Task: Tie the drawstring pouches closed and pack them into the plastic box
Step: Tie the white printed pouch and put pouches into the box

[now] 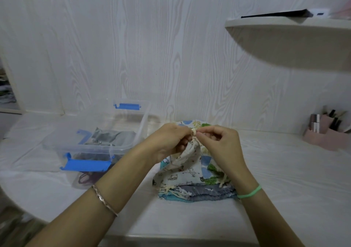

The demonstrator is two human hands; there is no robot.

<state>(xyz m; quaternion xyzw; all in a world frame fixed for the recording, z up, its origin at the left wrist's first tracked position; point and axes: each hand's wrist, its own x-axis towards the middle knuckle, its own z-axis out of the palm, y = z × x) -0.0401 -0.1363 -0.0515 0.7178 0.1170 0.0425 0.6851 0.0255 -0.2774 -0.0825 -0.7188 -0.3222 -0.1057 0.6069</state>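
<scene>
Fingers point(185, 133) of the left hand point(169, 142) and right hand point(222, 144) are curled, pinching the cream drawstring point(194, 132) at the gathered neck of a cartoon-print pouch point(187, 163) (any lettering is too blurred to read), just right of the plastic box point(95, 148), above a stack of pouches point(207, 192); a grey pouch point(114, 136) lies inside the box

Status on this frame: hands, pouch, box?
Left hand, right hand pinch drawstring at cat-print pouch neck. Plastic box open at left, grey fabric inside. Nothing blocking the box.
</scene>
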